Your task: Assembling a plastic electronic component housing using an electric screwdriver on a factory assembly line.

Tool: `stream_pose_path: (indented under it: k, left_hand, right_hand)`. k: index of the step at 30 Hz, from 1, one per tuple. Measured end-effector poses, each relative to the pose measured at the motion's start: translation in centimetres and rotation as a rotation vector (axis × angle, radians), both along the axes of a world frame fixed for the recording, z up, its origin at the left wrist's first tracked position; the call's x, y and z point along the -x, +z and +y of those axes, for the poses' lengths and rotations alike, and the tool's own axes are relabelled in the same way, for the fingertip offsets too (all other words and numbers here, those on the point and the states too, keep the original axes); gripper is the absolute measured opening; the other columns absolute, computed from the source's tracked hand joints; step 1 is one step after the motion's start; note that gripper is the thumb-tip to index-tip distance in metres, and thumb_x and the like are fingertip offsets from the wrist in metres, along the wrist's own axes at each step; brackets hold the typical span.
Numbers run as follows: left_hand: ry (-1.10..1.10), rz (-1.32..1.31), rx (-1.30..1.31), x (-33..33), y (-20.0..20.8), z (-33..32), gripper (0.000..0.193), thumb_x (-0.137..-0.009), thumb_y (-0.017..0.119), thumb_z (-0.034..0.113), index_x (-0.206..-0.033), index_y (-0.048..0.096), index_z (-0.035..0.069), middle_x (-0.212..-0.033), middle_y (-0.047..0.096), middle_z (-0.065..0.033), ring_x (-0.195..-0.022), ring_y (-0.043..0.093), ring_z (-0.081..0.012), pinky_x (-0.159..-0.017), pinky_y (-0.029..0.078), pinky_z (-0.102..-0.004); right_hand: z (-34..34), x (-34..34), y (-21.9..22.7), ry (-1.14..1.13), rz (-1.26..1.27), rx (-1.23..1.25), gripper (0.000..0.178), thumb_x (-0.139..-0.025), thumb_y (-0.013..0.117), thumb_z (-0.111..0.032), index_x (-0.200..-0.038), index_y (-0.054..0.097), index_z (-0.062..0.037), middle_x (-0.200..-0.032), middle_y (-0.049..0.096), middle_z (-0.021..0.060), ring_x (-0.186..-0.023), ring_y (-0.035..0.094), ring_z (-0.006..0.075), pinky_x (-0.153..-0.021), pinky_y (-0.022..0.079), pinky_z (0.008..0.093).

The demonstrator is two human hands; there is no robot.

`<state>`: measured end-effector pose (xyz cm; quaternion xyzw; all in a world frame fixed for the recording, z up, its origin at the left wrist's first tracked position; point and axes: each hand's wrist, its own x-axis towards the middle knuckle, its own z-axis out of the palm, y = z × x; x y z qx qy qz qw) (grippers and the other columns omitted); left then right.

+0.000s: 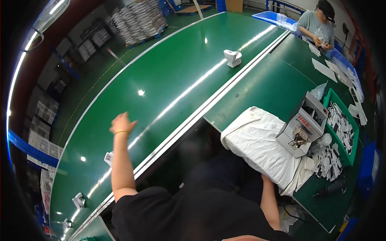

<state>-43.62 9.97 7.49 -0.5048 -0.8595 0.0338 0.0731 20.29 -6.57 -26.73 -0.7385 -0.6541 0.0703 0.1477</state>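
Observation:
My left hand (pixel 122 123) reaches out over the green conveyor belt (pixel 173 80), fingers spread and nothing in them. A yellow band circles its wrist. Partly behind that forearm lies a small white piece (pixel 108 158). Farther up the belt stands a white part shaped like a miniature toilet (pixel 232 58). My right hand (pixel 264 177) is down at the near edge of a white cloth (pixel 259 136) spread over the workbench corner; its fingers are hidden there, so I cannot see whether it holds anything.
On the bench stand a grey box-shaped machine (pixel 301 126), a green crate (pixel 351 154) of small black-and-white pieces, a loose pile (pixel 327 162) and a dark power screwdriver (pixel 331 188). More white parts (pixel 79 200) sit down the belt. A co-worker (pixel 319 28) handles something at far right.

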Motion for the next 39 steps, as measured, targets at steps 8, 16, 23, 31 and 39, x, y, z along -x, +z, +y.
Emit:
stream_pose_path:
  k: [8,16,23,31,39]
  left_hand:
    - [0.363,-0.48,0.536,14.1,-2.2,-7.8,0.046,-0.084,0.071,0.046,-0.108,0.075,0.006,-0.097,0.073,-0.013,-0.081,0.069,-0.0261,-0.074,0.056,-0.0416]
    - [-0.543,-1.233,-0.053,-13.3,3.6,0.3,0.046,-0.102,0.055,0.037,-0.138,0.054,0.008,-0.104,0.065,-0.0073,-0.093,0.06,-0.015,-0.079,0.05,-0.0306]
    - [-0.51,-2.412,0.499,-38.6,-0.3,-4.2,0.045,-0.107,0.043,0.038,-0.135,0.052,0.003,-0.118,0.065,-0.0144,-0.108,0.064,-0.0243,-0.093,0.052,-0.0379]
    - [-0.768,-2.024,0.792,-42.3,-2.7,-8.1,0.048,-0.106,0.047,0.033,-0.143,0.043,0.002,-0.138,0.056,-0.0133,-0.12,0.059,-0.0259,-0.098,0.05,-0.0393]
    - [-1.585,-1.81,0.4,-43.4,-2.3,-7.1,0.124,-0.063,0.091,0.006,-0.159,0.011,0.008,-0.157,0.032,-0.0208,-0.145,0.034,-0.034,-0.117,0.031,-0.046]
  right_hand:
    - [-0.6,2.2,3.3,-0.027,-0.154,-0.076,0.065,-0.097,0.06,-0.035,-0.151,0.038,-0.0086,-0.156,0.037,0.016,-0.144,0.034,0.032,-0.119,0.027,0.0415]
    - [-4.5,9.8,17.6,0.106,0.553,0.358,0.047,-0.087,0.075,-0.03,-0.126,0.065,-0.0061,-0.119,0.069,0.0139,-0.107,0.066,0.0312,-0.094,0.052,0.0438]
    - [-2.7,11.5,31.2,0.124,0.67,-0.676,0.094,-0.077,0.088,-0.024,-0.149,0.034,0.0027,-0.134,0.057,0.017,-0.117,0.059,0.0266,-0.097,0.049,0.0377]
    - [-5.3,6.9,32.2,-0.243,1.465,-0.556,0.073,-0.089,0.073,-0.014,-0.149,0.035,0.0012,-0.131,0.058,0.0139,-0.117,0.057,0.0186,-0.099,0.048,0.0328]
    - [-5.0,7.2,31.7,-0.286,1.545,-0.444,0.064,-0.089,0.074,-0.016,-0.143,0.044,-0.0003,-0.112,0.064,0.0087,-0.101,0.061,0.0127,-0.09,0.051,0.0294]
